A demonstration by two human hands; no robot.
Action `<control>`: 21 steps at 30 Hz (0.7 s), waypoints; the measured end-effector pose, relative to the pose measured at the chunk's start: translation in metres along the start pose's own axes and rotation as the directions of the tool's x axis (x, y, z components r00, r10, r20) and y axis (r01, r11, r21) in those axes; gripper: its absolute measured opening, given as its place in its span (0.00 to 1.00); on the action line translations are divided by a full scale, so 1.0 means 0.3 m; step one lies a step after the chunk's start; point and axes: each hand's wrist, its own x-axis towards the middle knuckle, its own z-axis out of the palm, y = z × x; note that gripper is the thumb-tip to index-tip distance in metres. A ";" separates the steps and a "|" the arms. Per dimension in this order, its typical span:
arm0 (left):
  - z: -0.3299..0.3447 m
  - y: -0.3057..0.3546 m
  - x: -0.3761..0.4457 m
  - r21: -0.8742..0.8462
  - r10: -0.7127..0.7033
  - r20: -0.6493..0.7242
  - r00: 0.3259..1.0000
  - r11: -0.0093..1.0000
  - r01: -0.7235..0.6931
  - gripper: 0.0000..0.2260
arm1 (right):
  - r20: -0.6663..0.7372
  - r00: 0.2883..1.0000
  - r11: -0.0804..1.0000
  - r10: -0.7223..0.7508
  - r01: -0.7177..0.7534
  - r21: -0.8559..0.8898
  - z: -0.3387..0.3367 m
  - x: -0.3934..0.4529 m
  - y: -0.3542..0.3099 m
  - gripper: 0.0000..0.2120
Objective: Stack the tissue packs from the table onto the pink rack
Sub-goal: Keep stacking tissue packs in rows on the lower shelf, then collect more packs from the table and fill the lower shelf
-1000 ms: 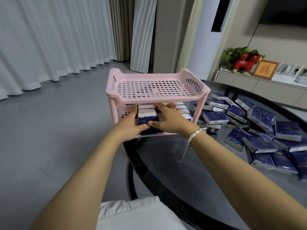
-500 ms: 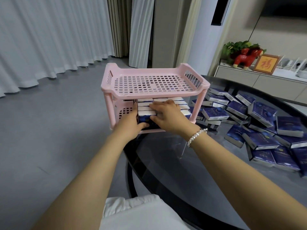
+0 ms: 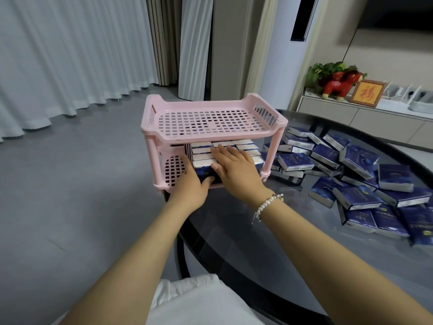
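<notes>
at frame centre the left hand (image 3: 189,184) grips the front tissue pack (image 3: 206,173) on the pink rack (image 3: 210,120) lower shelf; the right hand (image 3: 234,167) lies flat atop, nearer the loose packs (image 3: 356,179) at right.

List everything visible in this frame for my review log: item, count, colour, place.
pink rack: one, pink, two tiers, at the table's near-left edge; top tier bare
tissue packs in rack: several, dark blue and white, standing in rows on the lower tier; exact count unclear
loose tissue packs: a large heap, dark blue, on the table right of the rack
table: one, dark glass, round
red animal figurine: one, red, on the sideboard
framed picture: one, orange, beside the figurine
curtains: white, left wall
bracelet: one, pearl white, right wrist
left hand: holds the front pack
right hand: flat on the packs
</notes>
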 end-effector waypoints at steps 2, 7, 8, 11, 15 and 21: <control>-0.003 0.006 -0.009 -0.098 0.003 -0.033 0.999 0.995 -0.006 0.42 | -0.027 0.999 0.998 0.026 -0.025 0.049 -0.009 -0.014 0.002 0.24; -0.004 0.043 -0.083 -0.044 0.105 -0.198 0.975 0.992 -0.116 0.39 | -0.167 0.983 0.971 0.071 -0.030 0.237 -0.031 -0.089 0.007 0.20; -0.003 0.059 -0.105 0.011 0.134 -0.216 0.967 0.991 -0.135 0.39 | -0.215 0.972 0.959 0.097 -0.034 0.280 -0.037 -0.112 0.011 0.18; 0.002 0.112 -0.158 0.120 0.231 -0.239 0.943 0.971 -0.207 0.34 | -0.315 0.929 0.935 0.194 -0.077 0.347 -0.065 -0.194 0.034 0.13; 0.039 0.196 -0.205 0.120 0.343 -0.182 0.921 0.938 -0.326 0.24 | -0.346 0.895 0.928 0.282 -0.162 0.337 -0.108 -0.302 0.097 0.11; 0.171 0.327 -0.228 -0.042 0.375 0.034 0.927 0.927 -0.373 0.15 | -0.335 0.846 0.907 0.414 -0.351 0.234 -0.146 -0.435 0.269 0.12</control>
